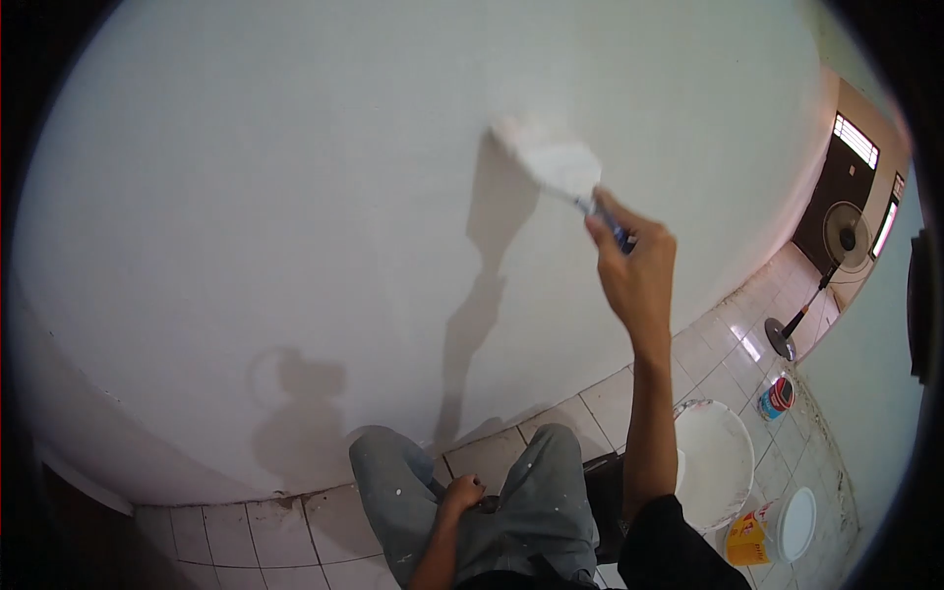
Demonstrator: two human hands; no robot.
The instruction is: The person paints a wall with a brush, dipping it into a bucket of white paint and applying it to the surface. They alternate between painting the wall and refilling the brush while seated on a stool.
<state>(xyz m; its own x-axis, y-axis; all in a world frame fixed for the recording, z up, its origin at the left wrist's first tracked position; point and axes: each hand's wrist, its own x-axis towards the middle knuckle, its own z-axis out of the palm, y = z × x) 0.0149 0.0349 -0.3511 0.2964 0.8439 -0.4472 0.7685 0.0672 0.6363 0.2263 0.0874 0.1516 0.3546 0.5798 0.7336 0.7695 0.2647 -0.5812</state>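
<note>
My right hand [639,265] is raised in front of the pale wall [295,197], fingers closed round the blue handle of a putty knife [565,167]. The knife's wide blade is coated white and blurred at its far edge, which lies against or close over the wall. A patch of brighter white shows around that edge. My left hand [464,492] rests between my knees, closed, with a dark thing [489,503] showing beside the fingers; I cannot tell what it is.
Right of my knees stands a large white bucket [716,462], its rim smeared. Beyond it are a yellow-and-white tub [772,531] and a small blue-and-red can [777,398]. A standing fan [844,236] is near the dark door [831,202]. White tiles [265,536] cover the floor.
</note>
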